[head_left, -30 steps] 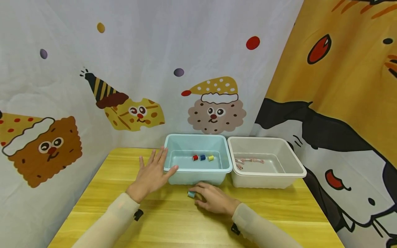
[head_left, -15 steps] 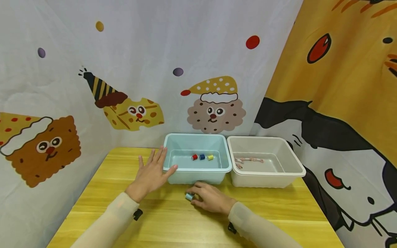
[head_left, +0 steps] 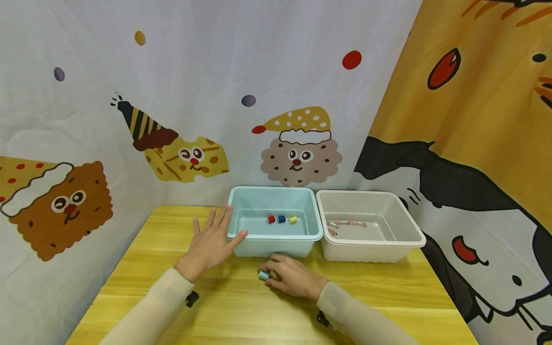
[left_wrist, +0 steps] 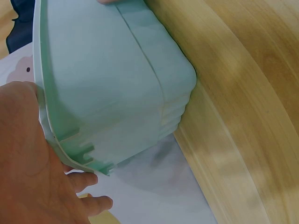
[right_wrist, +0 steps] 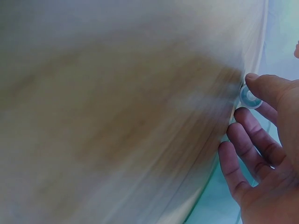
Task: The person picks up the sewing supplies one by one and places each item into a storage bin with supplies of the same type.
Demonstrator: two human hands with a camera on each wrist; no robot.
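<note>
In the head view my right hand point(head_left: 295, 276) pinches a small light-blue spool of thread point(head_left: 264, 275) low over the table, in front of the blue bin point(head_left: 276, 248). The right wrist view shows the spool's round end point(right_wrist: 251, 96) between thumb and index finger, the other fingers spread loosely below. My left hand point(head_left: 210, 244) lies with straight, spread fingers against the bin's left front corner, touching its rim. Inside that bin a red spool point(head_left: 270, 219), a dark blue spool point(head_left: 281, 219) and a yellow spool point(head_left: 293, 220) sit in a row.
A beige bin point(head_left: 362, 251) stands right beside the blue one, holding several pinkish, striped strips point(head_left: 351, 223). Both stand at the back of the wooden table point(head_left: 241, 316), close to a printed cloth backdrop point(head_left: 194, 57).
The right hand and light-blue spool have shifted slightly left and toward me over the table. The left hand has stayed at the bin's corner.
</note>
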